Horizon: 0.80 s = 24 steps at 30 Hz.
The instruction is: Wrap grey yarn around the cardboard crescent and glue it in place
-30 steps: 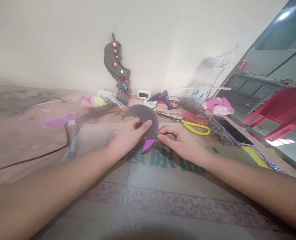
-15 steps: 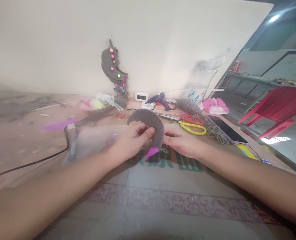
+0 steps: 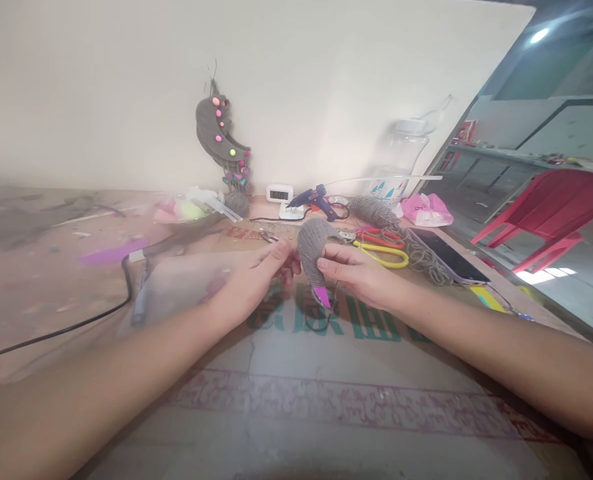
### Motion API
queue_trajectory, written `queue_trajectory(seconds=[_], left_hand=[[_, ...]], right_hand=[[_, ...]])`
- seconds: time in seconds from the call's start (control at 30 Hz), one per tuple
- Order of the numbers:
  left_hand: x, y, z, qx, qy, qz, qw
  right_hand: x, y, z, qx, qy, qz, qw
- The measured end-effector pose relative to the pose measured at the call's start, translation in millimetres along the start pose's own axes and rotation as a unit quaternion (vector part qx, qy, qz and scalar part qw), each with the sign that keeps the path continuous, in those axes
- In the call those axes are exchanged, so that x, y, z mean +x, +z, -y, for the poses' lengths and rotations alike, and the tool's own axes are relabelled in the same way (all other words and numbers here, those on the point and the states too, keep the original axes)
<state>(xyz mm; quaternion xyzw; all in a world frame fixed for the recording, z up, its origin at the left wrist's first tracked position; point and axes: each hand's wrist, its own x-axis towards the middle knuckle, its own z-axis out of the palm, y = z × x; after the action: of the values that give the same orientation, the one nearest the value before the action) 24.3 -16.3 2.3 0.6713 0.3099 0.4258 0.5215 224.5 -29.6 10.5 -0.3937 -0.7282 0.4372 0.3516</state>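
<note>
Gray yarn-wrapped crescent (image 3: 311, 252) swapped hands: left hand (image 3: 265, 272) held it 0.5 s ago, now right hand (image 3: 353, 275) pinches it above the cardboard (image 3: 296, 353), left of the scissors (image 3: 401, 260). Left fingers curled just beside it; can't tell if gripping.

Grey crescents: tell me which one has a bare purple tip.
The yarn crescent held in the right hand: its purple tip points down, while the decorated crescent at the wall carries colourful balls.

- Left forearm (image 3: 141, 363): bare, broad at the near end, narrower at the wrist.
- Right forearm (image 3: 481, 337): bare, tapering likewise.
- Left hand (image 3: 262, 270) and right hand (image 3: 359, 272): bare.
</note>
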Motion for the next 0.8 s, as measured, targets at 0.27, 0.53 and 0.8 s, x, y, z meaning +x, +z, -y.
queue_trajectory(seconds=[0.27, 0.53, 0.8], left_hand=[[1.8, -0.3, -5.3, 0.066, -0.036, -0.051, 0.996], [4.9, -0.9, -1.4, 0.043, -0.017, -0.103, 0.994], [-0.8, 4.8, -0.9, 0.063, 0.008, -0.102, 0.993]], right_hand=[[1.8, -0.7, 7.3, -0.074, -0.029, -0.109, 0.991], [-19.9, 0.1, 12.8, -0.378, -0.167, -0.049, 0.909], [-13.6, 19.2, 6.8, -0.359, -0.007, -0.059, 0.931]])
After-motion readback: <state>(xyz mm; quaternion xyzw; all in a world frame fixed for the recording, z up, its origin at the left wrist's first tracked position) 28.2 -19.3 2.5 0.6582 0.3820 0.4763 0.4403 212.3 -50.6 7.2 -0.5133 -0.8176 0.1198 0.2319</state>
